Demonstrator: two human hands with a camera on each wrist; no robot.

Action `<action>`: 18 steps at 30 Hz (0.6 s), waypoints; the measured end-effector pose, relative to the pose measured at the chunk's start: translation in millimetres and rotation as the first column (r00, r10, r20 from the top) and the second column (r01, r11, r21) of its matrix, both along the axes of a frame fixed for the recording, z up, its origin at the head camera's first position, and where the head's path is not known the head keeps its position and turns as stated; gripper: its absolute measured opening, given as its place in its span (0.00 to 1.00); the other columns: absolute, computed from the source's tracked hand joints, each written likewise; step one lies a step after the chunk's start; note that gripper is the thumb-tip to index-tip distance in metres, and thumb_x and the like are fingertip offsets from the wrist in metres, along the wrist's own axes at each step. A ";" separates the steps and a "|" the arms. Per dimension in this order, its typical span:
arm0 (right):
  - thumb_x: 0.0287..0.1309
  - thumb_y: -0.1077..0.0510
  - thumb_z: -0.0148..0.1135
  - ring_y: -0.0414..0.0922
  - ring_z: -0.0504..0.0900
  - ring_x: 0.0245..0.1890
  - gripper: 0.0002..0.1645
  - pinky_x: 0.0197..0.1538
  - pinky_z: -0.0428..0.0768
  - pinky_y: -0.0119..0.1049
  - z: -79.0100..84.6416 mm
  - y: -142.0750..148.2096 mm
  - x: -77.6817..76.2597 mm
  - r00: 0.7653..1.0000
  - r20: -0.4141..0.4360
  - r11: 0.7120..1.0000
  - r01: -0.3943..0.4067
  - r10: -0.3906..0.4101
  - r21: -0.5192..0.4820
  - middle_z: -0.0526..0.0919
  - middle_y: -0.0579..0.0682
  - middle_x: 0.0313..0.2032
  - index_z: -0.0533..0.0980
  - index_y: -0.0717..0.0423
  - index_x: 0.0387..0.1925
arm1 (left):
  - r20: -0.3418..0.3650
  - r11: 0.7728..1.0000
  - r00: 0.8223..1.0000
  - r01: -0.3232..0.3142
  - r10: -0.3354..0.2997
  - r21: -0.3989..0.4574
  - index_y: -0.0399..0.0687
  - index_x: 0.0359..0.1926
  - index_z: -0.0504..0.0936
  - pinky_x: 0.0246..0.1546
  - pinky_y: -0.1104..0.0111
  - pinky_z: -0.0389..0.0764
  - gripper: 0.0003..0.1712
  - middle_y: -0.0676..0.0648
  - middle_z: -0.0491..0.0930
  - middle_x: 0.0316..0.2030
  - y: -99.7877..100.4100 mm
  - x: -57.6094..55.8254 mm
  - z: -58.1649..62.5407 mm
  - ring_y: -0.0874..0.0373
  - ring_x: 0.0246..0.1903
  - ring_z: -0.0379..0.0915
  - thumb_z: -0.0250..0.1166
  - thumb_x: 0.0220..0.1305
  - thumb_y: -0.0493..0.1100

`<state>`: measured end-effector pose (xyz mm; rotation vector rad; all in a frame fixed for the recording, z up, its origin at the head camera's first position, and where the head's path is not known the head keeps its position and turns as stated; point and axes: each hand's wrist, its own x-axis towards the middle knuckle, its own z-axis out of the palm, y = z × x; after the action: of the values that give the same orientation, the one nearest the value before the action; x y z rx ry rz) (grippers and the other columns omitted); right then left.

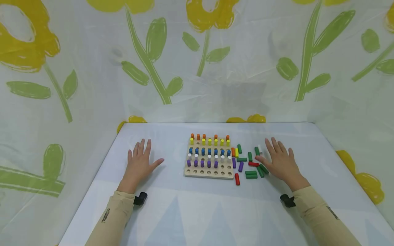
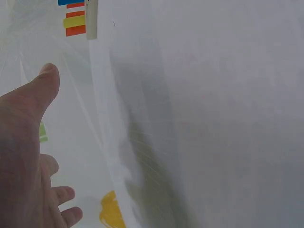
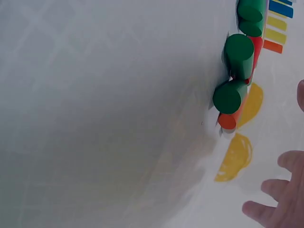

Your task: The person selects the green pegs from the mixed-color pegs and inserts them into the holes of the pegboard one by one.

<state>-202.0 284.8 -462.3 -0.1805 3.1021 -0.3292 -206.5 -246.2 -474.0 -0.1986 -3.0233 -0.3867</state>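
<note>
A wooden pegboard [image 1: 226, 170] stands mid-table with rows of orange pegs [image 1: 204, 136], yellow pegs [image 1: 210, 141], blue pegs [image 1: 209, 151], white pegs [image 1: 216, 158] and purple pegs [image 1: 202, 164]. Its front row of holes is bare. Left of the board, my left hand [image 1: 139, 165] holds nothing, fingers spread and thumb toward the board. My right hand [image 1: 281, 164] is also spread and holds nothing. Its thumb reaches close to loose green pegs [image 1: 264, 168] and a red peg [image 1: 253, 164]. In the right wrist view, green pegs [image 3: 227, 97] lie beyond the fingers.
Between board and right hand lie more loose pegs: several green ones [image 1: 251, 176], another red peg [image 1: 237, 179], purple ones [image 1: 241, 166], an orange one [image 1: 233, 152], a yellow one [image 1: 236, 153] and a white one [image 1: 260, 149]. Flower-printed cloth [image 1: 246, 92] encloses the white table [image 1: 200, 208].
</note>
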 end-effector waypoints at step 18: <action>0.72 0.35 0.53 0.68 0.69 0.63 0.44 0.61 0.64 0.70 1.2 -4.9 5.3 0.998 -0.047 0.999 -0.051 0.051 -0.009 0.72 0.70 0.64 0.64 0.63 0.73 | 0.017 0.996 0.999 0.044 -0.045 0.078 0.33 0.73 0.64 0.64 0.41 0.64 0.50 0.28 0.69 0.62 9.1 4.7 5.0 0.33 0.61 0.65 0.63 0.67 0.68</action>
<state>-196.7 279.9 -461.0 -0.2706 3.1362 -0.3442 -201.8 -237.1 -469.0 -0.2585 -3.0202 -0.5113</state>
